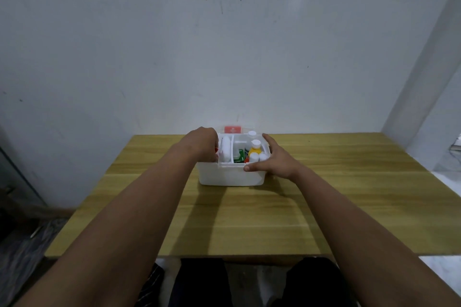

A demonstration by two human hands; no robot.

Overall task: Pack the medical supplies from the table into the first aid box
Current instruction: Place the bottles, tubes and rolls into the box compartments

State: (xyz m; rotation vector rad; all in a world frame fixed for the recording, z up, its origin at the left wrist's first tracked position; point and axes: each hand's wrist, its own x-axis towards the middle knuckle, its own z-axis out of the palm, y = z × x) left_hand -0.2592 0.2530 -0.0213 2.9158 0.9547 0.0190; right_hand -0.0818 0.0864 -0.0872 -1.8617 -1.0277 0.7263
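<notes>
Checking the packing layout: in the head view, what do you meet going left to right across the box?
left hand → white oval case → green packet → yellow bottle → right hand

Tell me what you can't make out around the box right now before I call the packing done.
All from the head view:
- Left hand: fingers curl down behind the first aid box rim; whatever they hold is hidden, bar a red speck.
- Box floor: covered by the bottles and the near wall.
- Green pack: print too small to read.
- Red lid label: blurred, partly behind the rim.
</notes>
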